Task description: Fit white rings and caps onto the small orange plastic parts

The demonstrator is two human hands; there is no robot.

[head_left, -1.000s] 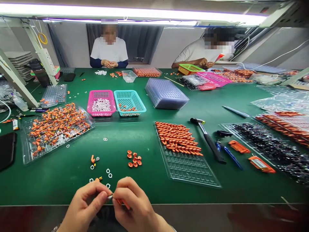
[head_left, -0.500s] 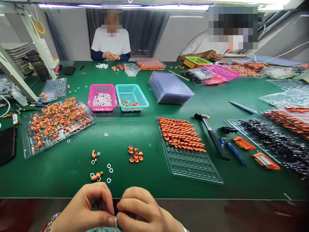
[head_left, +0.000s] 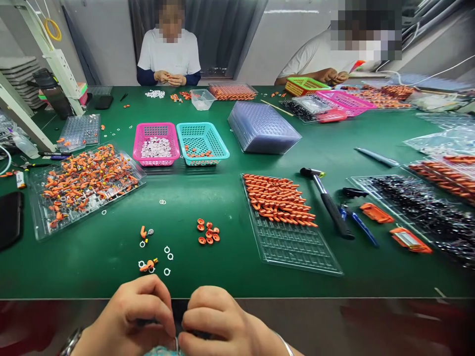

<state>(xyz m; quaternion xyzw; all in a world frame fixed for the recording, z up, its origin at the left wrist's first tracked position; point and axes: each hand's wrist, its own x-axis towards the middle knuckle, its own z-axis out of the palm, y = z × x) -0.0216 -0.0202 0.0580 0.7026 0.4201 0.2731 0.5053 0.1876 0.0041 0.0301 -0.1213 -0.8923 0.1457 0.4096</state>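
Note:
At the bottom of the head view, in front of the table edge, my left hand [head_left: 139, 314] is closed, thumb and fingers pinched together. My right hand [head_left: 222, 321] is closed right beside it, its curled fingertips almost meeting the left ones. A thin pale sliver shows between the fingertips; its kind is hidden by the fingers. Just beyond my hands lie an orange part with a brass-coloured end [head_left: 149, 265] and several small white rings [head_left: 167, 272]. Farther up is another orange piece [head_left: 143, 232]. Several orange round caps [head_left: 209, 231] form a cluster to the right.
Left stands a clear tray heaped with orange parts [head_left: 89, 183]. Pink [head_left: 156, 161] and turquoise baskets [head_left: 204, 161] hold small parts. Rightward are a tray of orange pieces [head_left: 293, 252], a hammer [head_left: 334, 217] and a tray of black parts [head_left: 419, 207]. Two people sit across the table.
The view has shifted slightly, so the table appears a little higher. My hands stay close together at the same spot, with the left fingers slightly shifted.

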